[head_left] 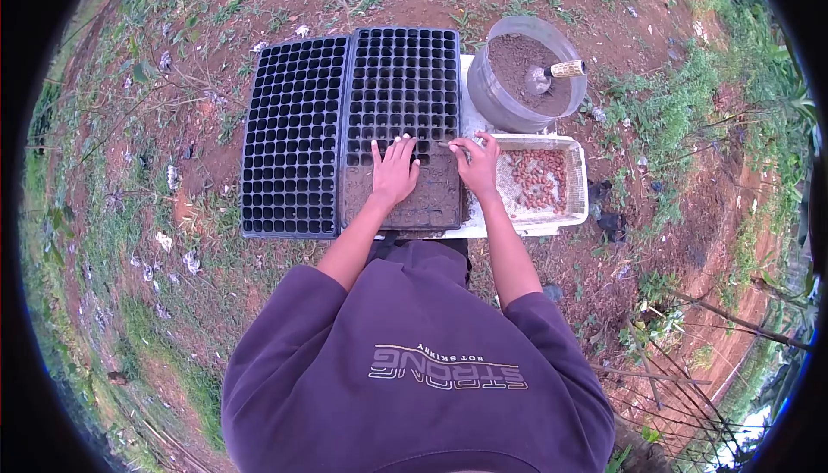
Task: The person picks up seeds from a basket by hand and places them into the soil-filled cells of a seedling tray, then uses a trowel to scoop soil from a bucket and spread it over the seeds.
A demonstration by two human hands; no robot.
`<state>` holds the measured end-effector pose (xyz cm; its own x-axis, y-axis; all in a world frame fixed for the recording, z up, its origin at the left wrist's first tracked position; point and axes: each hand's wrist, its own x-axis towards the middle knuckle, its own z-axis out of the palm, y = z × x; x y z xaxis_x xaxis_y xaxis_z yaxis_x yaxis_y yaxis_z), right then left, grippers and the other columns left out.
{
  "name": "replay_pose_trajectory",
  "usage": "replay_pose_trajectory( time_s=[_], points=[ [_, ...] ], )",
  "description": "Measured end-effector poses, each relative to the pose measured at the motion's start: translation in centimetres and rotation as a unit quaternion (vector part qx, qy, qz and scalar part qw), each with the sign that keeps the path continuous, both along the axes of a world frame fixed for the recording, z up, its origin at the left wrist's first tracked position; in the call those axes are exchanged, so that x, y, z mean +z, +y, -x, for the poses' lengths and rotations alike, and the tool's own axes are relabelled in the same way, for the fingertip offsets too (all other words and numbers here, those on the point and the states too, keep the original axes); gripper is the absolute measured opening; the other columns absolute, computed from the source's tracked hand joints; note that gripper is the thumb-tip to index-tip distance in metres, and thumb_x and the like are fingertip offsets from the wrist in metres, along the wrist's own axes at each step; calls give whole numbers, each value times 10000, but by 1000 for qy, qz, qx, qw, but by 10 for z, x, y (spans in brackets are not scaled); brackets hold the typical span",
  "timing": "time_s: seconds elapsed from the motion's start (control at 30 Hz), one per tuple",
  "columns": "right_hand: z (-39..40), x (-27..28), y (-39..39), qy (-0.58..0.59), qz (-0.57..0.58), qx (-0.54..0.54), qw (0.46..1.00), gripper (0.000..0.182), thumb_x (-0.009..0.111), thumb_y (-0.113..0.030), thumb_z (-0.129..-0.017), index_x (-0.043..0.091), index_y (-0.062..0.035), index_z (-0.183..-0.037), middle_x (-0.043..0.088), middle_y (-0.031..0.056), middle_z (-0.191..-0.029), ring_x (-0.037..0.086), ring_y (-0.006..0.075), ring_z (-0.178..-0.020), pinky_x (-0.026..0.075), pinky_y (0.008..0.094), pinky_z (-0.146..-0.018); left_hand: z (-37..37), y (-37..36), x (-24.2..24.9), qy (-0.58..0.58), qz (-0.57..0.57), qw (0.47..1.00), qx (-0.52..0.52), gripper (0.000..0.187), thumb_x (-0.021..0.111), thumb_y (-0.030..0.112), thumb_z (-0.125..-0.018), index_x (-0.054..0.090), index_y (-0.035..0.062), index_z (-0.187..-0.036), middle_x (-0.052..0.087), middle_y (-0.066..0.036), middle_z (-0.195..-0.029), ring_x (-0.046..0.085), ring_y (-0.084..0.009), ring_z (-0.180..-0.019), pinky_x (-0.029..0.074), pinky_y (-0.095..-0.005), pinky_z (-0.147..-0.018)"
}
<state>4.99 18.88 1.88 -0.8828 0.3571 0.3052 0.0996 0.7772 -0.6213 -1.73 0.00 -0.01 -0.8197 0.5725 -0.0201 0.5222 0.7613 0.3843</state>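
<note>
My left hand (396, 171) lies palm down with fingers spread on the black seedling tray (405, 59), where dark soil (401, 201) covers the near cells. At that tray's right edge, the fingers of my right hand (478, 165) are pinched together. A thin, small thing seems to stick out from their tips, too small to name. To the right of that hand sits a white plastic basket (580, 188) with many reddish-brown seeds (539, 175) in it.
A second black seedling tray (293, 128) with bare cells lies on the left. Behind the basket stands a clear round bucket (492, 98) of soil, with a light-handled scoop (565, 68) resting in it. Weedy ground surrounds everything; dry sticks (733, 322) are at the right.
</note>
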Motion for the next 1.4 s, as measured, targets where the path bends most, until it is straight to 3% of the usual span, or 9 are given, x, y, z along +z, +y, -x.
replay_pose_trajectory(
  time_s=[0.17, 0.93, 1.03, 1.13, 1.33, 1.4],
  points=[
    [0, 3, -1, 5, -5, -1, 1000, 109, 724, -254, -834, 727, -181, -915, 645, 22, -988, 461, 273, -1135, 335, 422, -976, 1, -1, 1, -18, 15, 1000, -3, 507, 473, 292, -949, 384, 122, -1418, 408, -60, -1474, 362, -220, -1375, 46, -598, -1162],
    [0, 4, -1, 18, 15, 9, 1000, 78, 697, -190, -839, 720, -146, -900, 668, 53, -922, 484, 309, -1128, 373, 432, -967, -3, 1, -5, -3, -6, 1000, 7, 508, 478, 299, -945, 389, 119, -1412, 412, -66, -1467, 345, -226, -1385, 58, -601, -1160],
    [0, 8, -4, 13, -37, 30, 999, 81, 700, -182, -835, 720, -141, -903, 664, 67, -931, 483, 310, -1131, 375, 432, -966, -2, 1, -3, -6, -11, 1000, 8, 503, 476, 298, -946, 393, 116, -1408, 415, -69, -1462, 347, -226, -1382, 60, -599, -1161],
    [0, -3, 2, 15, 1, 18, 1000, 84, 707, -193, -838, 729, -158, -910, 667, 17, -977, 473, 292, -1137, 366, 425, -959, -2, 2, 0, -11, -14, 1000, 11, 496, 476, 297, -946, 401, 112, -1400, 423, -74, -1452, 355, -227, -1375, 66, -596, -1162],
    [1, 0, 0, -6, -24, 26, 999, 88, 708, -188, -838, 733, -155, -916, 643, 74, -990, 482, 290, -1123, 383, 415, -963, 1, 3, 2, -19, -6, 1000, 9, 506, 509, 284, -935, 394, 112, -1397, 431, -83, -1443, 376, -241, -1353, 112, -596, -1154],
    [3, -3, 1, 17, 27, 14, 999, 77, 712, -182, -827, 729, -149, -894, 646, 86, -904, 483, 304, -1138, 393, 425, -954, 0, 1, 0, -15, 0, 1000, 6, 506, 508, 284, -935, 394, 110, -1396, 432, -84, -1442, 380, -242, -1349, 115, -593, -1154]
  ],
)
